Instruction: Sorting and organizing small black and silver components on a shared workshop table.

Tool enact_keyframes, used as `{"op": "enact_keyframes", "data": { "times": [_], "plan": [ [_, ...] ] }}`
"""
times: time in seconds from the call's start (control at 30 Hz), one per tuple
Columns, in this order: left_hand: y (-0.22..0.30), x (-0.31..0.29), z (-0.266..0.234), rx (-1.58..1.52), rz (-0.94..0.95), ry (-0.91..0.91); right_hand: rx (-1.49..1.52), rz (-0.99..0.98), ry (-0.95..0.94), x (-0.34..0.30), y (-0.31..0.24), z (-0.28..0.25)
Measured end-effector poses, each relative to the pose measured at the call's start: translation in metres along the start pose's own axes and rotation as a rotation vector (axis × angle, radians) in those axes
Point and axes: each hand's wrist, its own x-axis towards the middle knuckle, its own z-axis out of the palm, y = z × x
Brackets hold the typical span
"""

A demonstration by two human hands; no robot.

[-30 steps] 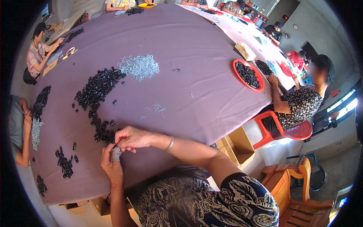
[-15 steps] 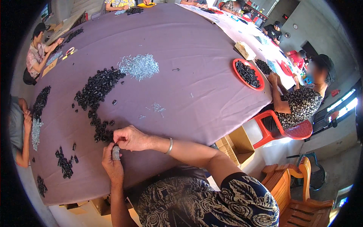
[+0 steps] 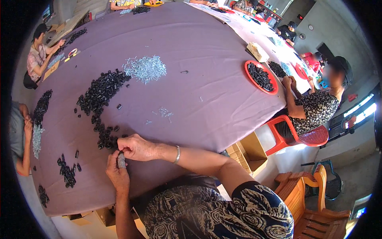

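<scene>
My left hand (image 3: pixel 117 172), with a grey wrap (image 3: pixel 121 160) round one digit, is closed at the near edge of the table. Between its fingertips a bit of a small black cylindrical piece (image 3: pixel 121 152) shows. My right hand (image 3: pixel 137 147), a silvery bangle at its wrist, pinches at the top of that piece; what its fingertips hold is hidden. Just beyond my hands lies a long curved heap of small black cylindrical pieces (image 3: pixel 99 93). A pile of small shiny metal screws (image 3: pixel 146 69) touches its far end, and a smaller scatter of metal parts (image 3: pixel 164 112) lies nearer.
A purple cloth covers the table (image 3: pixel 199 131). Black assembled-looking pieces (image 3: pixel 68 173) lie at the left. A red bowl (image 3: pixel 260 77) of black pieces stands at the right, beside a tissue box (image 3: pixel 258 52). Co-workers sit around, one on a red chair (image 3: pixel 306 137). Cardboard boxes (image 3: pixel 250 153) stand below.
Both hands stay together in nearly the same place, with only a slight shift of the right fingers. The whole view has moved a little. The heaps look the same.
</scene>
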Motion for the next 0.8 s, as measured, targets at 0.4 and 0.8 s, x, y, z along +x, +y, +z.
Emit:
{"op": "enact_keyframes", "data": {
  "times": [0.4, 0.8],
  "plan": [
    [0.0, -0.001, 0.001, 0.072, 0.028, 0.013, -0.013, -0.018, -0.008, -0.001, 0.006, 0.003],
    [0.003, 0.0, 0.0, 0.071, -0.002, 0.001, 0.014, -0.068, 0.007, 0.001, 0.01, 0.004]
  ]
}}
